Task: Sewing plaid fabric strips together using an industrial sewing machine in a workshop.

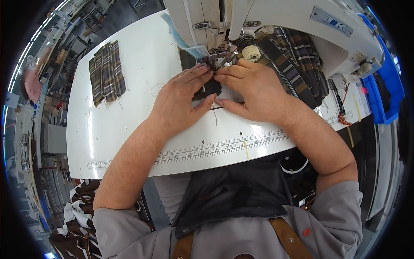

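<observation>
hands: two, both bare; the left hand lies with its fingers flat on the cloth, thumb spread, and the right hand has fingertips beside the left's, its thumb well away from its fingers
cloth in work: one dark piece with a zip, lying on the desk under the fingertips, just before the needle area
machine: one sewing machine, hard pale casing, with one ribbed cream dial
plaid at left: one woven patch, roughly rectangular, loose threads at its edges
plaid at right: overlapping pieces, layers hard to count; two metal-toothed zips show
strip: one light blue, thin and limp, hanging by the machine
desk: smooth, glossy white, one printed ruler scale
bin: one, blue plastic, far right
</observation>
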`<state>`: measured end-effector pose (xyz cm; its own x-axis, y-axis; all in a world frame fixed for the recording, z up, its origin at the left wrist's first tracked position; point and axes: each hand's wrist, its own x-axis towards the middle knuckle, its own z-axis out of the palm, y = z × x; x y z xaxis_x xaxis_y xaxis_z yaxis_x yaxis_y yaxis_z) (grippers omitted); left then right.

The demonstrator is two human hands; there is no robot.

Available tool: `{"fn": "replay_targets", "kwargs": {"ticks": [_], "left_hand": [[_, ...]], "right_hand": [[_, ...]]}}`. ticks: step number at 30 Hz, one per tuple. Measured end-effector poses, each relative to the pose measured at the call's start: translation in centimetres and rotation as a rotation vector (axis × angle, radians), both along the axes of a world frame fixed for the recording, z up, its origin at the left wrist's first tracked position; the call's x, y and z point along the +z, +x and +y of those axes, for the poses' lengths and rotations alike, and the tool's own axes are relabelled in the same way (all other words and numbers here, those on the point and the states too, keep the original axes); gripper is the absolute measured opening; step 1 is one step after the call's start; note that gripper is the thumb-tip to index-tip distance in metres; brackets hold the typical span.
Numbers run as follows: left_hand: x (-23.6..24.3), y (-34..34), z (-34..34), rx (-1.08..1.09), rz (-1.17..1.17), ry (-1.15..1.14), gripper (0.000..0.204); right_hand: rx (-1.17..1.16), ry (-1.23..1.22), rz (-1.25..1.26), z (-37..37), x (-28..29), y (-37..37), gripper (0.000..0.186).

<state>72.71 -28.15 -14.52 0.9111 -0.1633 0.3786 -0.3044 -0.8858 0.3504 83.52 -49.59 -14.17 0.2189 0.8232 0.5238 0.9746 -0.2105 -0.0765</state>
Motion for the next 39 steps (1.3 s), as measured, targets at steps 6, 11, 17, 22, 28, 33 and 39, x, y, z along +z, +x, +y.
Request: {"fn": "replay_targets", "kwargs": {"ticks": [6,11,17,22,28,33,39], "left_hand": [[0.1,0.1,0.1,0.013,0.019,-0.005,0.050],[0.1,0.4,0.2,0.039,0.057,-0.036,0.051],[-0.6,0.7,0.3,0.074,0.048,-0.049,0.053],[-0.6,0.7,0.6,0.140,-0.175,0.248,0.055],[2.8,-0.9,2.2,0.275,0.047,0.227,0.052],[5.3,-8.4,3.4,0.479,0.430,-0.171,0.049],[5.9,-13.9,5.9,0.193,0.549,-0.052,0.067]], "right_hand": [[-0.001,-0.006,0.003,0.0,0.0,-0.1,0.044],[0.006,-0.007,0.008,0.0,0.0,-0.1,0.043],[0.009,-0.010,0.027,0.0,-0.2,0.0,0.041],[0.017,-0.010,0.054,0.1,-0.1,-0.2,0.041],[0.033,-0.029,0.093,-0.3,-0.3,-0.1,0.041],[0.035,0.001,0.079,-0.2,-0.4,-0.1,0.038],[0.028,-0.006,0.107,-0.3,-0.7,-0.2,0.034]]}}
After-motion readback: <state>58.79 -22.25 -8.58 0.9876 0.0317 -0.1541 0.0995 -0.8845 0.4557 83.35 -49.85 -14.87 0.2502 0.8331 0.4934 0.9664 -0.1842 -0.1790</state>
